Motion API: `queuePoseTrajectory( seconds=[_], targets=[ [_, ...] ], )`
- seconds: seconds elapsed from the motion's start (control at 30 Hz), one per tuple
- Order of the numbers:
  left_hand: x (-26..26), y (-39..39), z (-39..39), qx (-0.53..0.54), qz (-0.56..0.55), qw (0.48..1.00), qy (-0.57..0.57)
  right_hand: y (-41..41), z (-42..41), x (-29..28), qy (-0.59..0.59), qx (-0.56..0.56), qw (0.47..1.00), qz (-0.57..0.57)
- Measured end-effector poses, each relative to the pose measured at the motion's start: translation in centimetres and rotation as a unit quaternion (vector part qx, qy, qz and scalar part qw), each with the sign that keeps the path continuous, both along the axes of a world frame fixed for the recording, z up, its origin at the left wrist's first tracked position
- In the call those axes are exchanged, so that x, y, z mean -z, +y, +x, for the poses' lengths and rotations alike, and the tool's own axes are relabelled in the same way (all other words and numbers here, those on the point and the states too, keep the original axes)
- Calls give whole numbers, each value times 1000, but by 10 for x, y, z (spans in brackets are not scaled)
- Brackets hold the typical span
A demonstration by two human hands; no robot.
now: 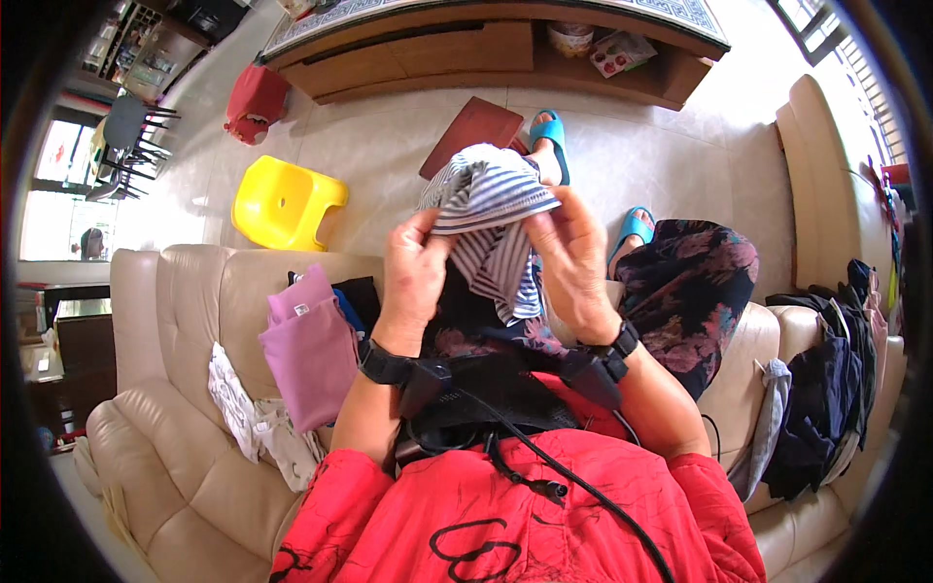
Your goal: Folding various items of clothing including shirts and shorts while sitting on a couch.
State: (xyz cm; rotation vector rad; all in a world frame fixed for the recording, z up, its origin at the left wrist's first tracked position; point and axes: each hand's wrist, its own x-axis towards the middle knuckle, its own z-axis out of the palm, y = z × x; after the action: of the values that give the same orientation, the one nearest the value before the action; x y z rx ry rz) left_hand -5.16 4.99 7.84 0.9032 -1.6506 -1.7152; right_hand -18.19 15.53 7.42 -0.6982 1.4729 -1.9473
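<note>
A blue-and-white striped garment (488, 189) hangs between my two hands, above my lap. My left hand (413, 270) pinches one end of its folded edge, thumb on the near side. At the other end of that edge, my right hand (572, 266) grips the fabric between thumb and fingers. The edge is drawn fairly straight between them, while the rest of the cloth bunches up behind and dangles below toward my dark floral trousers (685, 291). What kind of garment it is cannot be told from its folds.
On the beige leather sofa (197, 284), left, lie a folded pink garment (310, 350) and white clothes (244, 408). Dark clothes (820, 393) are heaped at right. A yellow plastic stool (280, 204), a red animal-shaped object (255, 102) and a brown flat object (477, 131) occupy the floor before a wooden cabinet (452, 62).
</note>
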Motion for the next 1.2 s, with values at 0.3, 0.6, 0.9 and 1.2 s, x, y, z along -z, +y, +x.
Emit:
queuePoseTrajectory(
  seconds=[0.3,0.6,0.9,1.2],
  targets=[
    [-34,6,-1,108,251,950,153,33,-73,-46,-139,11,981,-136],
    [-31,-7,-26,115,-28,993,27,41,-84,-41,357,206,910,52],
    [-66,28,-62,136,-195,971,23,30,-23,-42,384,-63,907,159],
    [-89,62,-64,423,-101,900,22,46,-67,100,26,-231,968,96]
  ],
)
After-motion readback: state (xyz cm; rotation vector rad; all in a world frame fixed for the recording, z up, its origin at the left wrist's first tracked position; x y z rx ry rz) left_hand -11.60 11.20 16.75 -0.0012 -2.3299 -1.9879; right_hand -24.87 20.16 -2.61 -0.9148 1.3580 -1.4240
